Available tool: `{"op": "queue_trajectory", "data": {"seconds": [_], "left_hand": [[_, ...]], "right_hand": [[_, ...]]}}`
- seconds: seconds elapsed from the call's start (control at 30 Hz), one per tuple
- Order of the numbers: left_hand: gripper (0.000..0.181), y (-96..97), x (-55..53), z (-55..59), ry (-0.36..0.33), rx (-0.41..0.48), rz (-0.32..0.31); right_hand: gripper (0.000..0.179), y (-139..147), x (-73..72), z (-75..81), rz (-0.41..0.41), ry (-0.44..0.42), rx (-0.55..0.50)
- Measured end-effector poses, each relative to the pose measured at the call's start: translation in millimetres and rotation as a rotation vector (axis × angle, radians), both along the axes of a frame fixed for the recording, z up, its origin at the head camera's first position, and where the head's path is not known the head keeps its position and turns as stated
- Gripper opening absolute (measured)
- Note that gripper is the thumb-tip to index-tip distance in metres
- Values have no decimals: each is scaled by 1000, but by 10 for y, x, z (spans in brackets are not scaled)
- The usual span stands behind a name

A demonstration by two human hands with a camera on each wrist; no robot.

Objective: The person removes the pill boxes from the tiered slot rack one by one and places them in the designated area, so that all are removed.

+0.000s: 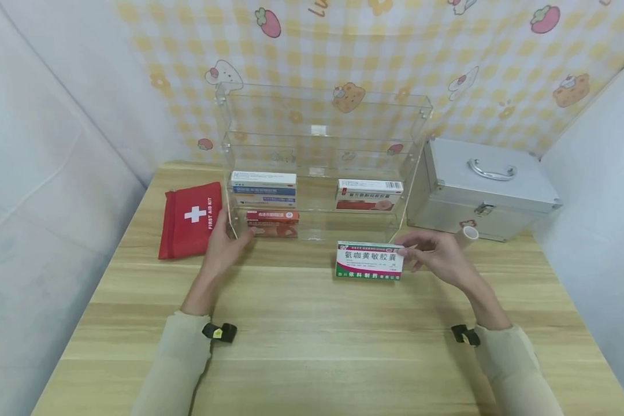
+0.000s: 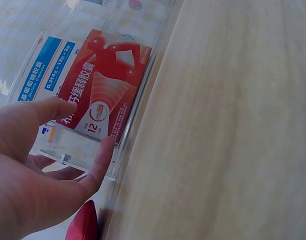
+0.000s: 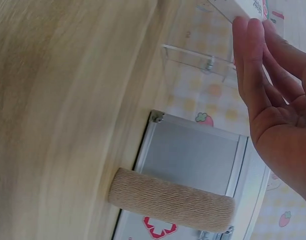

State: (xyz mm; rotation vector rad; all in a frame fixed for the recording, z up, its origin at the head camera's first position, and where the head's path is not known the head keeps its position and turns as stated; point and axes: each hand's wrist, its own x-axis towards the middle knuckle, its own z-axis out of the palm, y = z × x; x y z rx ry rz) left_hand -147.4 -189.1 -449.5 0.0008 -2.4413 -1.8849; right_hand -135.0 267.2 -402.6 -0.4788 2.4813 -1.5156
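My left hand (image 1: 227,238) is at the left end of a clear tiered rack (image 1: 312,233). Its thumb touches the face of a red medicine box (image 2: 113,75) on the bottom tier, and the other fingers lie loosely spread around the rack's left side. Between its thumb and fingers, my right hand (image 1: 439,254) pinches the right end of a white and green medicine box (image 1: 369,263), which faces me in front of the rack's lower right. Just one end of that box shows in the right wrist view.
On the tier above are a stack of boxes (image 1: 264,189) at left and other boxes (image 1: 369,195) at right. A red first aid pouch (image 1: 187,228) lies left of the rack. At right stand a silver case (image 1: 478,190) and a tan bandage roll (image 3: 170,199).
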Motion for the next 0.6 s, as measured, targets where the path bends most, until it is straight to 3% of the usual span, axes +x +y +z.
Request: {"op": "queue_trajectory", "data": {"seconds": [0.23,0.47,0.6], "left_hand": [[76,79,108,273,2,5,-11],[75,97,123,317,8,-4,-5],[76,100,118,319,21,-24,-1]], "right_hand": [[23,3,-47,-86,19,-43,12],[24,-27,-68,-130,14,-48,30],[22,-51,-66,-157,-25,0,86]]}}
